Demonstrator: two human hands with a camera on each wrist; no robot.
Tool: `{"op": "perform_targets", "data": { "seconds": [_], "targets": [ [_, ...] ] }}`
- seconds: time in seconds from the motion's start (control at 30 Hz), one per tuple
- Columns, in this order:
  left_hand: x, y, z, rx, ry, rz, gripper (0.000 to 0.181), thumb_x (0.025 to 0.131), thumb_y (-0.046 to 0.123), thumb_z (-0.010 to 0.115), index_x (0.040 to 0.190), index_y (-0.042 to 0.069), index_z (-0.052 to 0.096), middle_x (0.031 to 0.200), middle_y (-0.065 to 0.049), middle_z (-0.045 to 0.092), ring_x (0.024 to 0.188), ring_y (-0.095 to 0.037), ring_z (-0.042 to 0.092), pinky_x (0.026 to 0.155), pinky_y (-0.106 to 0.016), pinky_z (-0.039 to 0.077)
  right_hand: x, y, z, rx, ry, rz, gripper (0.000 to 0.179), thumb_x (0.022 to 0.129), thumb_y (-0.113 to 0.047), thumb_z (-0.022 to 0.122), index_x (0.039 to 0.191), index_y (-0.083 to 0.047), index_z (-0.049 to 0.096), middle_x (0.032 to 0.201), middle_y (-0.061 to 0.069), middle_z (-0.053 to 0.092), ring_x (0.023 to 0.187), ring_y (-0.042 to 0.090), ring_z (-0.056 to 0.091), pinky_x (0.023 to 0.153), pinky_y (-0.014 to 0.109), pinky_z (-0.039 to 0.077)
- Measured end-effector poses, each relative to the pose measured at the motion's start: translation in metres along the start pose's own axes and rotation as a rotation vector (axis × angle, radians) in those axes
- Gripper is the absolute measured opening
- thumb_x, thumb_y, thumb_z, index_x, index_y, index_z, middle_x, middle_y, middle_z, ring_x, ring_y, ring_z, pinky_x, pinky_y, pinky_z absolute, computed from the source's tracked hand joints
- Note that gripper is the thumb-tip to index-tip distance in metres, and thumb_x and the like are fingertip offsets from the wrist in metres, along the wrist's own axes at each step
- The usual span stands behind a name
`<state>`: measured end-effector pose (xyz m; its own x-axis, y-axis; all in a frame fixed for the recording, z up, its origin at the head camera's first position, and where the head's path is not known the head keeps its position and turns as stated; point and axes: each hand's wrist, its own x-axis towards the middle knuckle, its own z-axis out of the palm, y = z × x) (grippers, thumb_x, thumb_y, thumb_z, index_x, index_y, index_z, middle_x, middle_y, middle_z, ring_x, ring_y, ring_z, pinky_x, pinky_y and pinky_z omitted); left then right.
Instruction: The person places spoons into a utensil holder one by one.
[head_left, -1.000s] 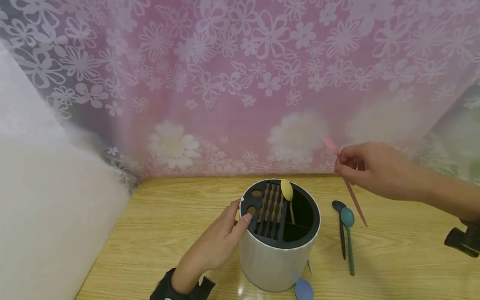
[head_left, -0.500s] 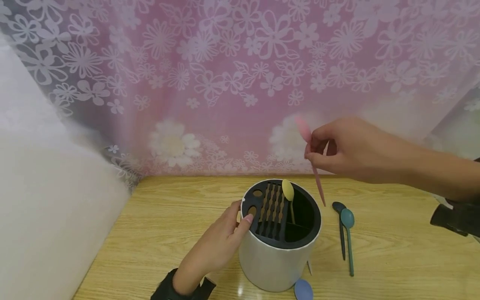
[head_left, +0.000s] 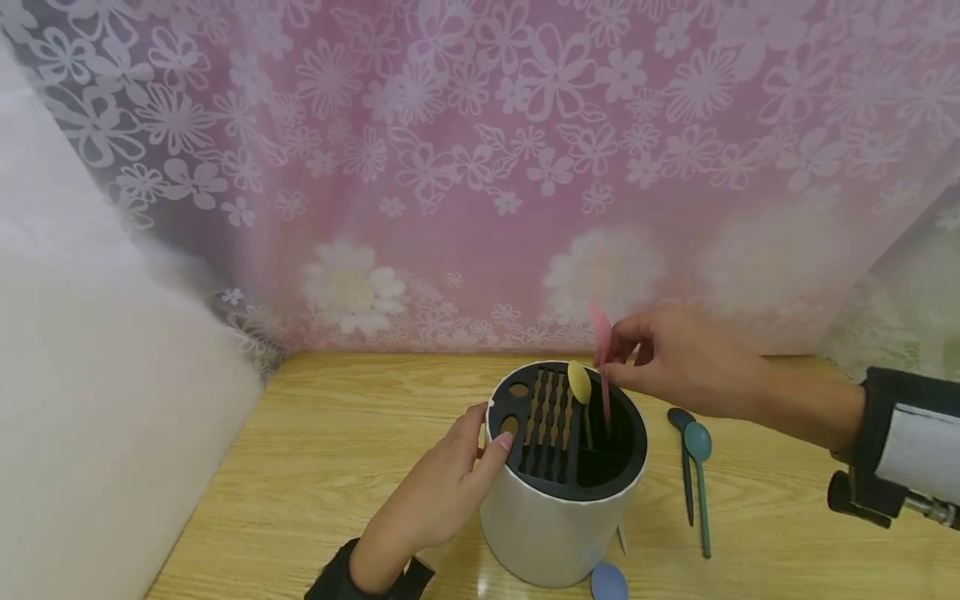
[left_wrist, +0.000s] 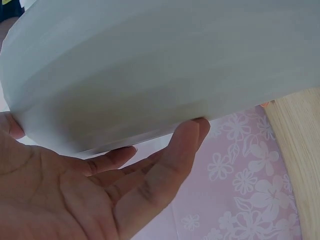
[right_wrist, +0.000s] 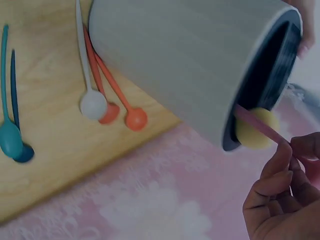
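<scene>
My right hand [head_left: 675,358] pinches a pink spoon [head_left: 601,325] near its bowl end, and the handle dips into the wide opening of a round, pale utensil holder [head_left: 551,542]. In the right wrist view that handle crosses a yellow spoon [right_wrist: 260,131]. The yellow spoon [head_left: 579,383] stands in the same opening, bowl up. My left hand [head_left: 442,483] holds the holder's left side, thumb on the black slotted lid [head_left: 525,467]. The left wrist view shows its fingers [left_wrist: 182,145] against the pale wall. The lower handles are hidden inside the holder.
Right of the holder lie a teal spoon [head_left: 699,442] and a dark blue spoon [head_left: 681,418]. A blue spoon [head_left: 609,581] lies at its front. The right wrist view also shows a white spoon [right_wrist: 93,104] and orange spoons [right_wrist: 136,119]. A flowered pink cloth [head_left: 465,167] hangs behind.
My right hand has carried the pink spoon left to the holder, then down, so its handle is now inside the opening. My left hand stays on the holder.
</scene>
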<state>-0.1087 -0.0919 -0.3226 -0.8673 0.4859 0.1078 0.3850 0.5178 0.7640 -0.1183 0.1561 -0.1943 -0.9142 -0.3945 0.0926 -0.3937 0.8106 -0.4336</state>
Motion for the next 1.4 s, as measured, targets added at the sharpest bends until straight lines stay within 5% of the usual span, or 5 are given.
{"op": "perform_targets", "data": {
  "seconds": [0.27,0.73,1.0,1.23,1.4],
  "targets": [
    [0.000,-0.002,0.001,0.003,0.011,-0.002,0.061,0.092,0.057,0.024,0.137,0.015,0.028,0.133,-0.005,0.042,0.106,-0.015,0.050,0.087,-0.045,0.046,0.000,0.015,0.019,0.054,-0.043,0.062,0.010,0.076,-0.020,0.067,0.081,-0.011,0.063,0.073,-0.001,0.062,0.062,0.016,0.047,0.052,0.033,0.041],
    [0.000,-0.003,-0.001,0.020,0.002,-0.020,0.063,0.092,0.058,0.023,0.138,0.015,0.027,0.132,-0.006,0.043,0.105,-0.016,0.049,0.086,-0.045,0.046,-0.006,0.032,0.019,0.043,-0.094,0.160,0.033,0.075,-0.030,0.069,0.093,-0.005,0.057,0.075,0.000,0.059,0.063,0.015,0.049,0.058,0.034,0.042],
    [0.005,0.000,0.003,0.027,-0.015,-0.040,0.070,0.091,0.061,0.022,0.140,0.012,0.023,0.137,-0.008,0.039,0.106,-0.017,0.049,0.087,-0.046,0.046,-0.042,0.105,0.024,0.185,-0.100,0.358,0.044,0.086,-0.050,0.050,0.086,-0.007,0.059,0.074,0.005,0.061,0.063,0.021,0.054,0.052,0.033,0.044],
    [0.003,0.000,0.003,0.028,-0.011,-0.055,0.070,0.091,0.060,0.022,0.141,0.011,0.022,0.140,-0.009,0.036,0.106,-0.018,0.050,0.087,-0.046,0.046,-0.074,0.189,0.061,0.257,-0.194,0.413,0.032,0.091,-0.034,0.050,0.082,-0.004,0.056,0.075,0.006,0.057,0.058,0.019,0.050,0.045,0.029,0.039],
    [0.003,0.001,0.002,0.028,-0.005,-0.048,0.069,0.092,0.059,0.023,0.141,0.010,0.021,0.139,-0.009,0.036,0.105,-0.019,0.051,0.088,-0.046,0.045,-0.087,0.225,0.096,0.356,-0.297,0.426,0.032,0.089,-0.029,0.053,0.067,-0.006,0.053,0.056,-0.002,0.043,0.044,0.009,0.031,0.041,0.023,0.028]
  ]
}}
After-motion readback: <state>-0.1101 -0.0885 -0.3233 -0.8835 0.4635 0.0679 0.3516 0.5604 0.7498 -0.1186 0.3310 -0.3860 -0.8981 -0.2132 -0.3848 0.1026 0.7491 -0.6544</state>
